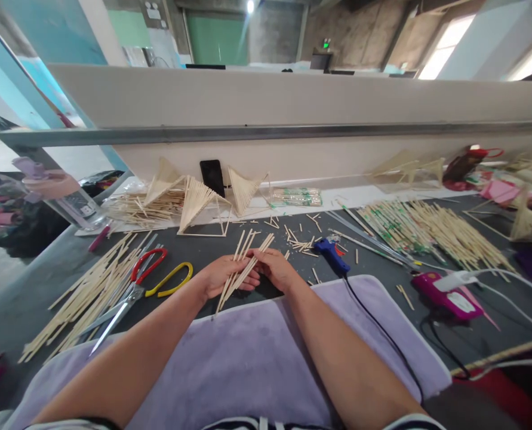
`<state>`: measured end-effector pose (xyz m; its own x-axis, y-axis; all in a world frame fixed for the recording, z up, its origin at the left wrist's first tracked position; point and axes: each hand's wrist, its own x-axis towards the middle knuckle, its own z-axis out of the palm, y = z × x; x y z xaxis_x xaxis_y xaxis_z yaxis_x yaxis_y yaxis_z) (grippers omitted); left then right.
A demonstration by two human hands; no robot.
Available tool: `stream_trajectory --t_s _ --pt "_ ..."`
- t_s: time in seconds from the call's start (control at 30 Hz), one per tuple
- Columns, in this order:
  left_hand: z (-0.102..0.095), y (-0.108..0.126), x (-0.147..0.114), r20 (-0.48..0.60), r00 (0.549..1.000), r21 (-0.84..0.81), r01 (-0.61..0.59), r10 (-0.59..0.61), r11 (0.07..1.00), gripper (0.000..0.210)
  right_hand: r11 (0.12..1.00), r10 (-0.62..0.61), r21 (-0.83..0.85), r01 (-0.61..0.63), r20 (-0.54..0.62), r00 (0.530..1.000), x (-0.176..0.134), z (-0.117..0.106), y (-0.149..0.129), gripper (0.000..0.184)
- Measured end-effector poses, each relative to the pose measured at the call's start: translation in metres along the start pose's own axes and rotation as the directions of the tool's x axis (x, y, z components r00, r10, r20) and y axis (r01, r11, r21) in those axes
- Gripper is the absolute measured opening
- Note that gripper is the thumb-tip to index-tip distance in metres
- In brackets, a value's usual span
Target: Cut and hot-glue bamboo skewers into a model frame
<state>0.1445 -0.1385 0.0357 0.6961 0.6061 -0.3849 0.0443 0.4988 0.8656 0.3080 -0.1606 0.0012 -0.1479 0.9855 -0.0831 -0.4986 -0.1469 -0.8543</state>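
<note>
Head view. The left hand (218, 276) and the right hand (273, 267) are clamping splayed wooden sticks (246, 267) between them, above the far edge of the towel (257, 364). Uneven pressure risks letting sticks slip; the scissors (135, 292), lying with blades parted, risk nicking the left forearm (147, 343) if it swings outward.

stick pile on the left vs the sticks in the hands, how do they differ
The held sticks are only a few; the piled sticks are many. The held sticks are in the left hand and right hand, while the piled sticks lie on the dark table. Both are thin, pale and straight.
</note>
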Motion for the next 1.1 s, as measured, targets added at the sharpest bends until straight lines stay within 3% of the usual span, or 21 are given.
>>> stream_trajectory --t_s 0.23,0.5,1.1 --pt "-0.006 0.005 -0.007 -0.010 1.000 -0.024 0.010 -0.010 1.000 0.027 1.000 -0.016 -0.019 0.013 -0.128 0.992 -0.003 -0.009 -0.011 0.030" --pt "0.007 -0.005 -0.010 0.057 0.997 0.087 0.049 -0.055 0.995 0.035 0.988 -0.046 -0.154 0.028 -0.117 0.992 -0.006 0.003 0.000 0.032" --pt "0.001 -0.004 -0.009 0.060 0.995 0.097 0.068 -0.074 0.993 0.033 0.974 -0.058 -0.222 0.036 -0.096 0.994 -0.003 0.000 0.009 0.033"
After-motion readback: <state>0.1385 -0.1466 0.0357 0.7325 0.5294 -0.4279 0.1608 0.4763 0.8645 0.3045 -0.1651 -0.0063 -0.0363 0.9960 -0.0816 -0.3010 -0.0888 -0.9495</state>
